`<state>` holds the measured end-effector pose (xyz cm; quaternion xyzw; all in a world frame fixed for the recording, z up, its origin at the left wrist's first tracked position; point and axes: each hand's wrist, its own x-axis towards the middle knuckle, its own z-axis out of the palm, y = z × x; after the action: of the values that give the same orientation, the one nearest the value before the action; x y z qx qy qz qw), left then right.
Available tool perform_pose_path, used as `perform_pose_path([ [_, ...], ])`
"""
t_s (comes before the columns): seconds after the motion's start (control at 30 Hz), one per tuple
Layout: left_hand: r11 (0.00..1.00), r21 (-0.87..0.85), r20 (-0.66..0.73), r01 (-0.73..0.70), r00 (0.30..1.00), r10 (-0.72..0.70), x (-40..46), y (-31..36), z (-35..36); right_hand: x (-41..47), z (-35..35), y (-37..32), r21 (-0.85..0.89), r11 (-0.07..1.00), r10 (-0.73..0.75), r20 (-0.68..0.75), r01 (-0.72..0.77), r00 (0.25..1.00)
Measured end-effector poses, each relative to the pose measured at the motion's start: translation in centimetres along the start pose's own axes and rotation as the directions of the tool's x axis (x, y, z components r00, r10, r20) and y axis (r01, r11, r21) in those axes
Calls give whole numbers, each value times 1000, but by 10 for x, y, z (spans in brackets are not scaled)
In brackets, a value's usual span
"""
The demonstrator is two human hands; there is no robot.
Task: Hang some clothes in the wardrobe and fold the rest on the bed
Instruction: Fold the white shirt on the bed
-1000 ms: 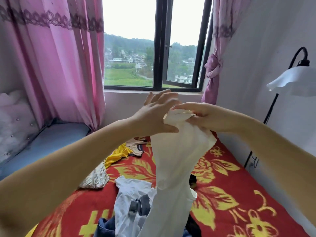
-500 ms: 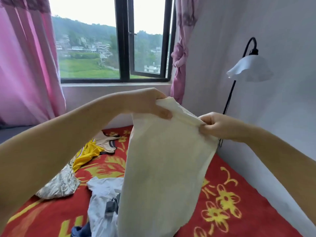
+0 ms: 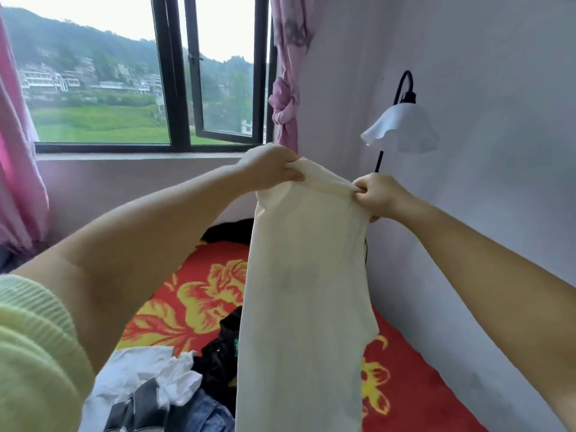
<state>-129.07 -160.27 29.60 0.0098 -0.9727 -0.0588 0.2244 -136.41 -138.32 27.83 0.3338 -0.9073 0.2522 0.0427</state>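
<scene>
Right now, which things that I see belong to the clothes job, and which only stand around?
Belong to the job:
cream garment, held up by left hand and right hand
clothes pile
bed

Only standing around:
lamp
window
pink curtain

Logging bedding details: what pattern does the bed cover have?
The bed cover is red with large yellow flowers, seen best in the head view.

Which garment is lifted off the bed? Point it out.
The cream garment: both the left hand and the right hand grip its top edge and it hangs. The white, black and denim clothes lie on the bed.
</scene>
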Motion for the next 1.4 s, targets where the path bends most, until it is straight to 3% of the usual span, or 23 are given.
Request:
perform_pose_path([
  [0.17, 1000, -27, -244, -3, 970, -3, 35, 24, 16, 19, -33, 34, -81, 991, -121, -206, 107, 971],
  [0.3, 993, -34, -291, -114, 951, 99, 29, 44, 19, 11, -47, 53, -129, 980, -179, -238, 152, 955],
  [0.5, 975, -155, -45, -162, 987, 157, -43, 72, 70, -55, -2, 92, -225, 970, -88, 12, 88, 996],
  [0.6, 962, -206, 194, -182, 956, 222, -117, 80, 127, -119, 62, 118, -256, 965, -6, 216, 62, 976],
  [0.73, 959, -231, 537, -166, 800, 268, -232, 90, 227, -219, 174, 147, -272, 962, 125, 465, 7, 877],
  [0.9, 965, -217, 777, -150, 571, 264, -374, 110, 328, -353, 296, 168, -188, 974, 221, 675, -125, 704],
  [1.1, 964, -261, 909, -51, 324, 263, -489, 115, 382, -455, 375, 165, -127, 971, 218, 814, -201, 539],
  [1.27, 955, -282, 942, 87, 215, 258, -504, 117, 395, -463, 390, 171, -90, 971, 179, 886, -220, 428],
  [1.4, 958, -243, 963, 153, 154, 220, -457, 106, 414, -425, 385, 195, -42, 947, 184, 884, -318, 430],
])
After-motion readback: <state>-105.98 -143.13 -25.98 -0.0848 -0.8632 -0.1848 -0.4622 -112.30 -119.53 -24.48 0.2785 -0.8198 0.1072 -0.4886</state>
